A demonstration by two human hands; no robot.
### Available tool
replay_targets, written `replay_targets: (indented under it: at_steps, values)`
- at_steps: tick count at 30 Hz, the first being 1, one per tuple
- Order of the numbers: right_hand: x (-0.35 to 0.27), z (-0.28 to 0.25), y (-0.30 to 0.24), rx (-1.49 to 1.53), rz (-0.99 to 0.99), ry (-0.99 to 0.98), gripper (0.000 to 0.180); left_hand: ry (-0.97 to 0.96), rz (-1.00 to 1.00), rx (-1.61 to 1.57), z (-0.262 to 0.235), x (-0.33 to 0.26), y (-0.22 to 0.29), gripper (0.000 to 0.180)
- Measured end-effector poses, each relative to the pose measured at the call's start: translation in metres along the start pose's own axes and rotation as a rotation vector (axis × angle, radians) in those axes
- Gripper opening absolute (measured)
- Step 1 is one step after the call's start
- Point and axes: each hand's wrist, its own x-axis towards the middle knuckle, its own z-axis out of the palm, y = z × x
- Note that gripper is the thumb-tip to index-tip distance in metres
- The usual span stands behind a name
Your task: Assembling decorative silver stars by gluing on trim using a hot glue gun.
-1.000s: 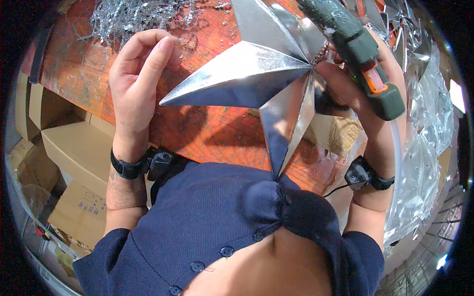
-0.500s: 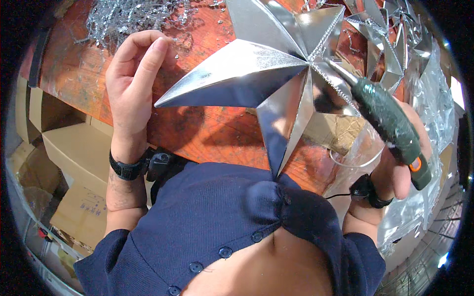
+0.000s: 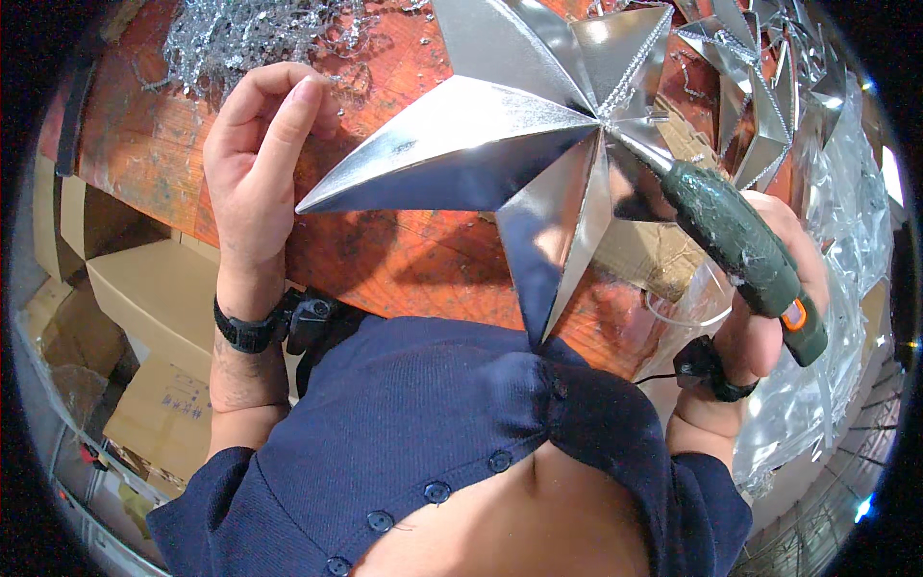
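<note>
A large shiny silver star point(image 3: 461, 125) with raised folded points stands over the table in front of me. Silver beaded trim point(image 3: 636, 62) runs along one of its upper right ridges, up from the centre. My right hand point(image 3: 769, 279) is wrapped round a dark green glue gun point(image 3: 735, 236) with an orange ring near its end. The gun's metal nozzle is close to the star's centre; whether it touches cannot be told. My left hand point(image 3: 255, 163) is beside the star's left tip, fingers curled and thumb pressed toward them. What it pinches, if anything, is hidden.
A tangled heap of silver trim point(image 3: 240, 43) lies at the far left of the reddish wooden table point(image 3: 163, 173). More silver stars point(image 3: 760, 96) are crowded at the far right, beside clear plastic wrapping point(image 3: 846, 288). Open cardboard boxes point(image 3: 154, 288) stand below the table's left edge.
The glue gun has moved left and slightly up, its nozzle now nearer the star's centre. The star has shifted very slightly left; my left hand is almost unmoved.
</note>
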Motion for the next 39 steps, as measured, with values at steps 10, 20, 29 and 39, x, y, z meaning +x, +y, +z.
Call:
replay_targets:
  at_steps: [10,20,29,39]
  values:
    - [0.003,0.015,-0.003,-0.042,0.116,0.157,0.093,-0.004,-0.014,0.0,0.001,-0.001,0.001,0.013]
    - [-0.003,0.005,0.004,-0.083,0.184,0.079,0.112,-0.017,0.001,0.023,-0.003,0.0,-0.001,0.013]
    - [-0.004,0.005,0.003,-0.033,0.069,0.032,0.075,-0.018,-0.004,0.041,-0.001,0.0,0.0,0.014]
    - [-0.001,0.001,0.006,-0.145,-0.157,-0.005,0.054,-0.029,0.001,0.036,-0.002,0.001,0.0,0.014]
